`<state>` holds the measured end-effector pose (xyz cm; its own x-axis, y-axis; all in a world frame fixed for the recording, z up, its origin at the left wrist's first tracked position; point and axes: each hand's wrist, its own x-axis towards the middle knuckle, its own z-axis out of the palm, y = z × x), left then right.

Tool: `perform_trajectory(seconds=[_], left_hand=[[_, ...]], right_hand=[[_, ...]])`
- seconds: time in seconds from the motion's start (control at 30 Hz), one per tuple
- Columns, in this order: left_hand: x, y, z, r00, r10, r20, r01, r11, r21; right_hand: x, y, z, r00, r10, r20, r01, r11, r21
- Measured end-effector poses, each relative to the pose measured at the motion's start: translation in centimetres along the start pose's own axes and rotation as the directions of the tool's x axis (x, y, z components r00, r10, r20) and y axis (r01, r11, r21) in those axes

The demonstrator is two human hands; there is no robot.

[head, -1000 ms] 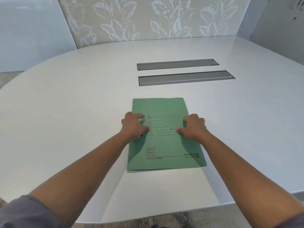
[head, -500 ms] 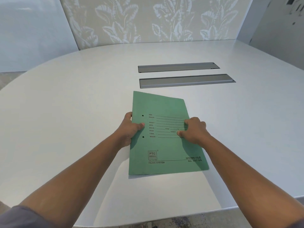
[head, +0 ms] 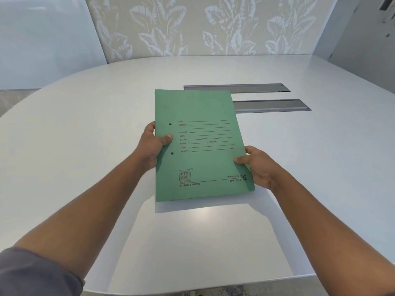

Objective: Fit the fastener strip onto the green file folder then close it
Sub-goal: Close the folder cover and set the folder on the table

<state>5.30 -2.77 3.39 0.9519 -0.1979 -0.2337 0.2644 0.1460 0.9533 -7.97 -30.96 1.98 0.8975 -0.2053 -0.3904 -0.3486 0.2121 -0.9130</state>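
The green file folder [head: 205, 159] is closed and held up off the white table [head: 85, 146], tilted with its printed front cover facing me. Two punched holes show near its left edge. My left hand [head: 152, 144] grips that left edge between the holes, thumb on the cover. My right hand [head: 259, 166] pinches the lower right edge, thumb on top. No fastener strip is visible from this side.
Two grey metal cable-slot covers [head: 271, 105] are set into the table behind the folder, partly hidden by it. A leaf-patterned wall panel [head: 203, 26] rises beyond the far edge. The table's near edge curves just below my forearms.
The folder lay flat under both palms; now both hands have taken hold of its side edges and lifted it off the table toward me.
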Motion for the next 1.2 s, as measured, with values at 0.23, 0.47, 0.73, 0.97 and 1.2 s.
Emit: perform_trajectory(seconds=[0.23, 0.47, 0.73, 0.97, 1.2], left_hand=[[0.6, 0.2, -1.8, 0.992, -0.092, 0.081, 0.094, 0.995, -0.021], [1.5, -0.4, -3.4, 0.985, -0.147, 0.087, 0.14, 0.987, 0.076], [7.1, 2.5, -6.4, 0.988, 0.042, -0.152, -0.016, 0.986, 0.168], [12.7, 4.4, -8.7, 0.952, 0.191, -0.239, -0.097, 0.929, 0.356], [18.1, 3.5, -10.8, 0.93, 0.237, -0.282, -0.072, 0.868, 0.492]], right_hand=[[1.8, -1.4, 2.3, 0.988, -0.109, -0.113, 0.102, 0.993, -0.06], [5.6, -4.1, 4.8, 0.982, -0.122, -0.144, 0.108, 0.989, -0.104], [11.7, -6.2, 10.0, 0.986, -0.152, -0.072, 0.136, 0.973, -0.187], [16.6, -6.1, 13.8, 0.956, -0.293, -0.032, 0.255, 0.878, -0.405], [21.3, -5.9, 15.8, 0.918, -0.392, 0.06, 0.34, 0.701, -0.626]])
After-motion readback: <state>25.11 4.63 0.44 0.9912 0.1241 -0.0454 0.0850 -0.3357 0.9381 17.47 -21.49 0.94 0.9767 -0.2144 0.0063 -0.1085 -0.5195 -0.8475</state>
